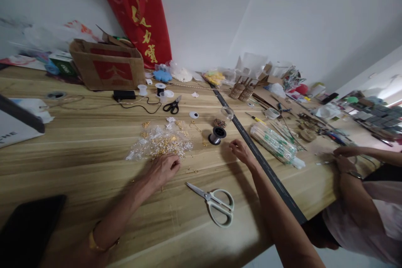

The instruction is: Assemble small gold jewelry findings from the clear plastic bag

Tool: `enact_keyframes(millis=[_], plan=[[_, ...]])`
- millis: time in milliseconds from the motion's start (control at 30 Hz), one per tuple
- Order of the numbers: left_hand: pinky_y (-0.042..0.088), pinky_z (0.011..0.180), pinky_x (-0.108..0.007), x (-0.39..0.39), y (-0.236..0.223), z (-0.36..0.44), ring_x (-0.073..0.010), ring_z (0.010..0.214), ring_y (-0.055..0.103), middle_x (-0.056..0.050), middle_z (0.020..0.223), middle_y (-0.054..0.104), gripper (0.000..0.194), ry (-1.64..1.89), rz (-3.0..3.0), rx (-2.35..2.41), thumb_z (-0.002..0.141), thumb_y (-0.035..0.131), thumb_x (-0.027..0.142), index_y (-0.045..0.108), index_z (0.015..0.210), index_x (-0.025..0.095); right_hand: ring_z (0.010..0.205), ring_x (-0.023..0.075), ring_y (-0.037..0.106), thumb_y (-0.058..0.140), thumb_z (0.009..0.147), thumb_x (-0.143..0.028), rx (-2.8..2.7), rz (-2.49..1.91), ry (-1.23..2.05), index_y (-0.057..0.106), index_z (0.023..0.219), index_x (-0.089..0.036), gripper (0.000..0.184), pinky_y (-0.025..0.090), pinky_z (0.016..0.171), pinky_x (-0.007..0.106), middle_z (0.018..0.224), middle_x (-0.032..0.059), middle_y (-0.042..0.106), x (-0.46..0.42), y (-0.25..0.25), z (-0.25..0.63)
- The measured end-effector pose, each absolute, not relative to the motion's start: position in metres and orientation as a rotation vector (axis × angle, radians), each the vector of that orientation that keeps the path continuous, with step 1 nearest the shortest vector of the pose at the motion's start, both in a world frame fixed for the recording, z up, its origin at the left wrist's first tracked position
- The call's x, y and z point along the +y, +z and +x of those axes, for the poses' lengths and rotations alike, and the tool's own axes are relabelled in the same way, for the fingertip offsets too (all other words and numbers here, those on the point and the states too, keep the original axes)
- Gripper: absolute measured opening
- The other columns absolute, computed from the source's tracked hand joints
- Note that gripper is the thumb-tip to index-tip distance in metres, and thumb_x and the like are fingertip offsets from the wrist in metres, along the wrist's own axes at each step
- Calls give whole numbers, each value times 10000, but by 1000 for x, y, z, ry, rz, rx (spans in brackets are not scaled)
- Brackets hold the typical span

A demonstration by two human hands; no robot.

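My left hand point(165, 169) rests curled at the near edge of a pile of gold and silver jewellery findings point(166, 144) on clear plastic bags. What its fingers grip, if anything, is hidden. My right hand point(240, 150) is closed in a pinch over the table, just right of a spool of wire point(217, 135); nothing nameable shows in it. Short gold chains point(199, 130) lie between the pile and the spool. A small dish of brown beads point(220, 122) stands behind the spool. Large pale-handled scissors point(213, 203) lie partly opened between my forearms.
Black scissors point(172, 105), thread spools point(160, 88) and a cardboard box point(108, 67) are farther back. A dark strip point(264, 157) crosses the table on the right, beside a bagged bundle of sticks point(273, 144). A co-worker's hands point(344, 161) are at far right. A dark device point(31, 226) lies front left.
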State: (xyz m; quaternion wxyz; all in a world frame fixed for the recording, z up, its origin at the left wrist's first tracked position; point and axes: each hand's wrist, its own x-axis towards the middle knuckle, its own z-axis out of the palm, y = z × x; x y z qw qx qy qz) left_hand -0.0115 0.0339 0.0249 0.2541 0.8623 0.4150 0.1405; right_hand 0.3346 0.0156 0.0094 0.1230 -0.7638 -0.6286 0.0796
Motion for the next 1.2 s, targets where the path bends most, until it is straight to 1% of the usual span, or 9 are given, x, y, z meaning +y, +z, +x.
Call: enact_keyframes(millis=[100, 233, 367, 533, 667, 800, 933, 1033, 1200], plan=[[386, 680, -249, 34, 25, -11, -148, 693, 549, -11, 720, 610, 165, 375, 2343, 1141, 814, 477, 130, 555, 677, 181, 626, 146, 610, 332, 905, -242, -1878, -2170, 271, 592, 911, -114, 290, 422, 548, 220, 722, 48, 650, 5, 15, 326], [386, 678, -245, 34, 24, -11, -148, 693, 550, -16, 719, 604, 171, 375, 2353, 1131, 815, 473, 120, 545, 670, 176, 757, 135, 628, 446, 883, -209, -2048, -2067, 283, 610, 922, -148, 180, 435, 656, 214, 891, 58, 672, -5, 21, 302], [390, 685, -250, 35, 21, -11, -151, 698, 554, -19, 729, 612, 170, 389, 2351, 1125, 819, 470, 123, 561, 684, 174, 796, 155, 624, 512, 888, -216, -2240, -2051, 254, 623, 926, -183, 122, 403, 677, 234, 960, 63, 662, -7, 23, 275], [397, 697, -250, 35, 21, -12, -154, 718, 561, -18, 742, 619, 163, 393, 2350, 1131, 824, 482, 140, 566, 690, 177, 755, 193, 620, 398, 932, -120, -2365, -2146, 169, 609, 890, -139, 216, 368, 637, 275, 949, 149, 653, 1, 21, 258], [386, 688, -252, 35, 22, -12, -150, 704, 554, -16, 728, 615, 176, 395, 2335, 1129, 821, 473, 124, 558, 676, 176, 790, 209, 622, 376, 934, -97, -2426, -2169, 149, 585, 941, -134, 212, 360, 639, 284, 983, 167, 644, 3, 21, 257], [377, 666, -247, 36, 19, -12, -141, 669, 526, -9, 698, 599, 180, 425, 2327, 1121, 807, 477, 121, 549, 652, 176, 782, 186, 620, 396, 955, -190, -2424, -2165, 184, 553, 929, -153, 164, 367, 655, 267, 954, 126, 641, -4, 22, 261], [380, 675, -242, 37, 17, -12, -142, 684, 535, -10, 709, 599, 173, 435, 2338, 1121, 815, 475, 135, 544, 663, 177, 771, 141, 595, 427, 937, -217, -2392, -2061, 287, 530, 901, -175, 117, 371, 665, 233, 893, 47, 631, -18, 21, 269], [376, 670, -246, 36, 18, -12, -144, 680, 536, -12, 705, 596, 179, 419, 2340, 1116, 824, 468, 144, 538, 662, 176, 657, 117, 535, 430, 911, -220, -2151, -1801, 558, 519, 849, -175, 118, 364, 614, 222, 764, 4, 600, -27, 20, 274], [386, 658, -241, 34, 21, -9, -140, 670, 539, -5, 698, 602, 172, 437, 2311, 1107, 815, 473, 147, 553, 667, 181, 574, 94, 460, 474, 889, -316, -1914, -1671, 892, 514, 810, -174, 167, 344, 546, 202, 644, -40, 531, -35, 26, 275]])
